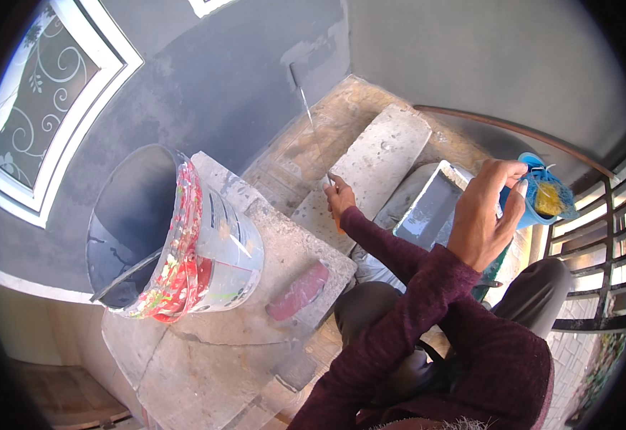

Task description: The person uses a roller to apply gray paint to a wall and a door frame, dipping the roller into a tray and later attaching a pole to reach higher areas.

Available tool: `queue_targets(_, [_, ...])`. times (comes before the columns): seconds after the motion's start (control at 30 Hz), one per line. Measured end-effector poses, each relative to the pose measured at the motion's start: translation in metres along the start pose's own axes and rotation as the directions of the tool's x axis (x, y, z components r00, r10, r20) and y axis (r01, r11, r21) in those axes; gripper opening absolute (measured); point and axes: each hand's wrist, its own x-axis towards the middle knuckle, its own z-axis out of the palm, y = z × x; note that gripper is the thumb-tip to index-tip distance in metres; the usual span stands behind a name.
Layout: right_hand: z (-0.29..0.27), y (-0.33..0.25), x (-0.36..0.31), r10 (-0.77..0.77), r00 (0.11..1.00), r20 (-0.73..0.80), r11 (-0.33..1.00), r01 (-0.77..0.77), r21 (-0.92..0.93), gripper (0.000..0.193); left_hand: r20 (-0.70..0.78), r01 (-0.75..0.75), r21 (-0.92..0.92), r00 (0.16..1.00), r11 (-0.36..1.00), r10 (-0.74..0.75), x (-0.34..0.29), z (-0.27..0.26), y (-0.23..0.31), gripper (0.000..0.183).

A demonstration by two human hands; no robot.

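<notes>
Between splashed bucket (220, 251) and tray (419, 198), right hand (338, 198) gripping roller (304, 99), left hand (479, 215) (curled, tips parted) near blue pail (527, 216)

The right hand (338, 198) grips a paint roller (304, 101), its head at the grey wall (198, 93). The left hand (479, 218), digits curled, is positioned near the blue bucket (531, 218). A rectangular tray (418, 198) lies between the hands.

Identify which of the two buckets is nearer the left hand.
The smaller blue bucket, right beside the left hand at picture right; the other, a large red-and-white bucket, stands well away at picture left.
</notes>
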Motion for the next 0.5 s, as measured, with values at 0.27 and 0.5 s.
queue_targets(0.27, [-0.010,-0.010,-0.029,0.064,0.991,0.118,0.996,-0.072,0.059,0.050,0.040,0.050,0.010,0.998,0.999,-0.051,-0.001,-0.005,0.005,0.021])
queue_targets(0.5, [-0.005,-0.009,-0.026,0.050,0.995,0.085,0.998,-0.054,0.040,0.050,0.015,0.017,-0.014,1.000,1.000,-0.017,-0.001,-0.001,-0.001,0.020])
